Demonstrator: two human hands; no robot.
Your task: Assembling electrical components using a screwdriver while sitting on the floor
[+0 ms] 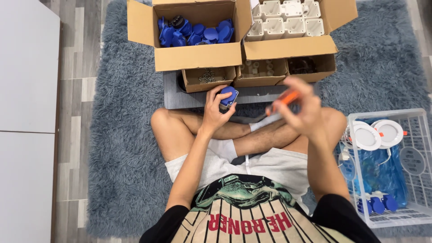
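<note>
Sitting cross-legged on a shaggy grey-blue rug [121,148], a person works two small items together over the lap.

Left hand: the left hand [215,111] is closed around a small blue plastic cap on a dark body [228,96], thumb and fingers wrapped on its sides, blue face turned up and away from the body.

Right hand: the right hand [300,105] is blurred in the picture; it grips an orange-handled screwdriver with a pale shank [282,100], fingers pinched narrow about the handle.

Key relation: the blue-capped piece lies to the left of the right hand, near but apart from it. The tool's long axis slants from the orange handle, upper right, down to the lower left; its tip points below the blue-capped piece, not at it.

Nearer hand: the left hand has the piece already; the right hand is the only one free to bring the tool across.

Ahead: an open cardboard box of blue plastic caps [195,33], an open cardboard box of white moulded housings [288,20], and three small cardboard boxes of parts [258,74] stand on a dark grey board [173,96].

At right: a white wire basket [420,118] holds round white fittings and blue pieces.
</note>
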